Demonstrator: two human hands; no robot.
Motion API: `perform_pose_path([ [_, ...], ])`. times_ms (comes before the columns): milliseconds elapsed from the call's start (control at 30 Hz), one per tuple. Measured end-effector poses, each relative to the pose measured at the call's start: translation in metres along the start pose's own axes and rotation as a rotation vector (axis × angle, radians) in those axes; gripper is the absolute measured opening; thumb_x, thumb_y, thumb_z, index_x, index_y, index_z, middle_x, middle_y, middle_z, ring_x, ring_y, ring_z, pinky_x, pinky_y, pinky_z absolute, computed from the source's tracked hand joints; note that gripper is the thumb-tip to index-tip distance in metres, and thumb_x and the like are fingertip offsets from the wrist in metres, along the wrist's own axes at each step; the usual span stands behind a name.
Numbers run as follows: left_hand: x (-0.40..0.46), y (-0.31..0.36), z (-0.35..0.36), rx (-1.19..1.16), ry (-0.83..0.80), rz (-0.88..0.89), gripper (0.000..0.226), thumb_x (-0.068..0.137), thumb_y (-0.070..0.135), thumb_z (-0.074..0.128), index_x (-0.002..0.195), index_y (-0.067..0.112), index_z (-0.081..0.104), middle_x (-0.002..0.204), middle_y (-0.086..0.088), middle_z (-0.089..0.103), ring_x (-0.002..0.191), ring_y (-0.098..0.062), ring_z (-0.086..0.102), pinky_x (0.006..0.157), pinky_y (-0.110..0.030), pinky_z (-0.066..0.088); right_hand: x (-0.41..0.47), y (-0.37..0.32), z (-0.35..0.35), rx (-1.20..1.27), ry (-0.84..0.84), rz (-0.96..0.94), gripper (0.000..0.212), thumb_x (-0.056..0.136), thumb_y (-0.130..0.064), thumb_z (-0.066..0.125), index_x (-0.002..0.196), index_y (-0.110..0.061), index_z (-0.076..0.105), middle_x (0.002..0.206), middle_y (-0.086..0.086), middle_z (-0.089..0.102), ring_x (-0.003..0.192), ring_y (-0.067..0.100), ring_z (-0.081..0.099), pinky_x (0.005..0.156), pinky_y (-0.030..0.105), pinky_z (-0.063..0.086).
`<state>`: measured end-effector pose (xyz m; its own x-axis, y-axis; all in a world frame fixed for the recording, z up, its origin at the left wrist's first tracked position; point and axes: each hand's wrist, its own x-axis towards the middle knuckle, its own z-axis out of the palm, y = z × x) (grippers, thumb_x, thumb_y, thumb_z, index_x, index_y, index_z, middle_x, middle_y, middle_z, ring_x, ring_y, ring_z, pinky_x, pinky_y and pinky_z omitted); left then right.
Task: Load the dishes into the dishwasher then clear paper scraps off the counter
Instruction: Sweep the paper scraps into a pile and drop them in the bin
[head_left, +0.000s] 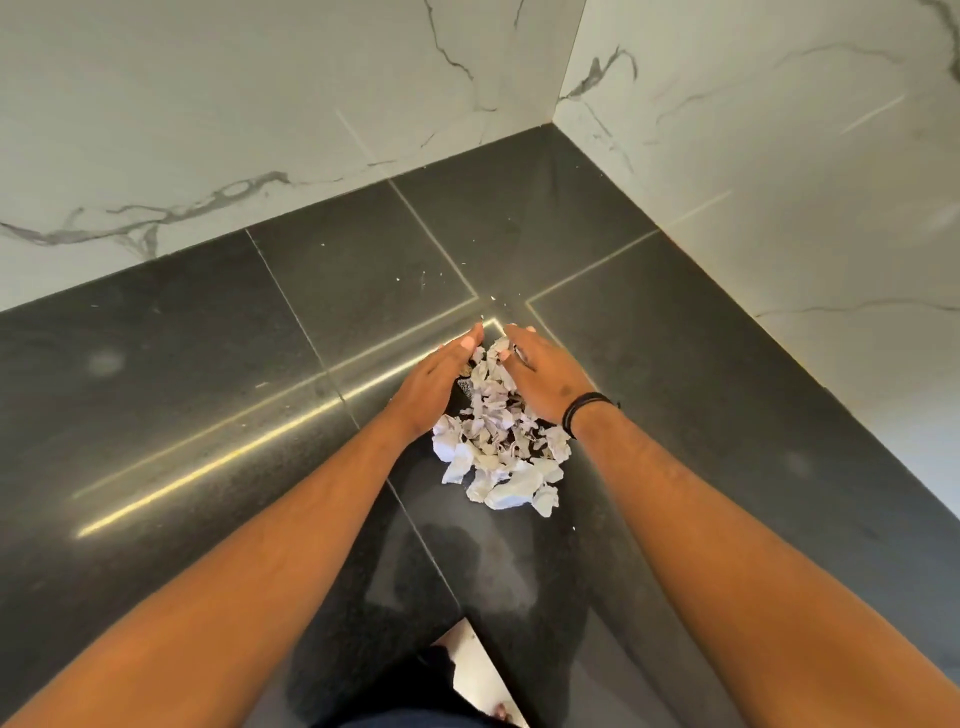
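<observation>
Both hands, left hand (439, 382) and right hand (543, 376), are flat and cupping the paper scraps (498, 447) mid-frame on the tabletop (156, 389). Risk: loose lower-edge scraps spill when scooped.

- Counter (208, 395): dark, glossy stone slabs with thin pale seams, running into a corner under white marbled walls (260, 104).
- Scraps (498, 452): a heap of crumpled white paper on the counter near the corner.
- Crumbs (423, 275): tiny white flecks beyond the heap.
</observation>
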<state>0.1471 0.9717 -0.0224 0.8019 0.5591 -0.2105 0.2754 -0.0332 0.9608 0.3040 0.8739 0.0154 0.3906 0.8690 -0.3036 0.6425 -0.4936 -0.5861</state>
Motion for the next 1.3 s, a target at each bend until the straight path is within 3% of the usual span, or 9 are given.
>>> perform_pose_path([
  [100, -0.016, -0.003, -0.002, -0.147, 0.105, 0.016, 0.056, 0.103, 0.052, 0.035, 0.145, 0.019, 0.053, 0.147, 0.008, 0.056, 0.138, -0.004, 0.048, 0.122, -0.044, 0.031, -0.026, 0.002, 0.003, 0.058, 0.023, -0.014, 0.048, 0.106, -0.035, 0.039, 0.153, -0.026, 0.033, 0.16, 0.005, 0.031, 0.148, 0.021, 0.03, 0.12, 0.039, 0.023],
  [233, -0.054, -0.014, -0.002, -0.209, 0.398, 0.079, 0.057, 0.099, 0.05, 0.046, 0.146, 0.019, 0.052, 0.147, 0.004, 0.056, 0.138, -0.009, 0.049, 0.12, -0.044, 0.036, -0.062, 0.02, 0.013, 0.248, 0.391, 0.067, 0.05, 0.105, -0.04, 0.044, 0.151, -0.022, 0.04, 0.158, 0.005, 0.037, 0.15, 0.017, 0.025, 0.121, 0.045, 0.025],
  [467, -0.072, -0.024, 0.044, 0.466, 0.297, 0.12, 0.068, 0.103, 0.06, 0.02, 0.161, 0.024, 0.017, 0.168, 0.01, 0.013, 0.155, -0.003, 0.002, 0.127, -0.035, 0.001, -0.1, 0.036, 0.074, 0.185, 0.493, 0.174, 0.068, 0.103, -0.056, 0.024, 0.159, -0.018, 0.017, 0.166, 0.0, 0.016, 0.153, 0.011, 0.002, 0.126, 0.041, 0.008],
  [567, -0.059, -0.016, 0.062, 0.5, 0.275, 0.117, 0.067, 0.102, 0.055, 0.017, 0.16, 0.022, 0.025, 0.166, 0.007, 0.021, 0.155, -0.006, 0.006, 0.126, -0.03, -0.001, -0.088, 0.022, 0.089, 0.025, 0.477, 0.15, 0.068, 0.101, -0.051, 0.015, 0.158, -0.014, 0.019, 0.165, 0.002, 0.019, 0.154, 0.013, 0.002, 0.126, 0.039, 0.003],
  [733, -0.047, 0.0, 0.082, 0.064, 0.358, 0.142, 0.05, 0.103, 0.037, 0.034, 0.141, 0.015, 0.058, 0.144, 0.002, 0.058, 0.138, -0.007, 0.047, 0.12, -0.04, 0.032, -0.069, -0.001, 0.093, 0.263, 0.492, 0.092, 0.064, 0.1, -0.048, 0.013, 0.153, -0.019, 0.033, 0.158, -0.006, 0.035, 0.15, 0.006, 0.019, 0.125, 0.038, 0.012],
  [867, -0.044, 0.008, 0.089, -0.325, 0.401, 0.053, 0.039, 0.102, 0.026, 0.042, 0.131, 0.014, 0.066, 0.132, 0.003, 0.067, 0.129, -0.011, 0.058, 0.114, -0.041, 0.043, -0.064, -0.014, 0.094, 0.684, 0.578, 0.079, 0.042, 0.103, -0.037, 0.035, 0.139, -0.025, 0.054, 0.134, -0.023, 0.055, 0.13, -0.001, 0.049, 0.115, 0.044, 0.037],
  [1067, -0.03, 0.043, 0.084, -0.74, 0.513, -0.134, 0.033, 0.105, 0.009, 0.042, 0.117, -0.006, 0.07, 0.109, -0.015, 0.075, 0.102, -0.021, 0.072, 0.09, -0.032, 0.056, -0.051, -0.032, 0.07, 1.203, 0.721, 0.208, 0.029, 0.103, -0.01, 0.047, 0.122, 0.0, 0.066, 0.119, 0.013, 0.07, 0.113, 0.022, 0.066, 0.098, 0.04, 0.053],
  [1200, -0.025, 0.067, 0.075, -1.13, 0.468, -0.2, 0.03, 0.097, 0.016, 0.055, 0.112, -0.005, 0.07, 0.111, -0.025, 0.072, 0.107, -0.038, 0.07, 0.1, -0.048, 0.055, -0.048, -0.042, 0.042, 1.547, 0.794, 0.242, 0.023, 0.099, -0.007, 0.053, 0.109, 0.006, 0.07, 0.105, 0.022, 0.072, 0.099, 0.033, 0.069, 0.089, 0.043, 0.057],
  [1300, -0.024, 0.091, 0.072, -1.294, 0.421, -0.207, 0.026, 0.095, 0.021, 0.054, 0.102, 0.002, 0.07, 0.095, -0.016, 0.071, 0.091, -0.031, 0.07, 0.097, -0.049, 0.054, -0.047, -0.046, 0.025, 1.818, 0.792, 0.253, 0.031, 0.087, -0.015, 0.068, 0.107, 0.008, 0.069, 0.104, 0.022, 0.071, 0.103, 0.036, 0.069, 0.094, 0.046, 0.056],
])
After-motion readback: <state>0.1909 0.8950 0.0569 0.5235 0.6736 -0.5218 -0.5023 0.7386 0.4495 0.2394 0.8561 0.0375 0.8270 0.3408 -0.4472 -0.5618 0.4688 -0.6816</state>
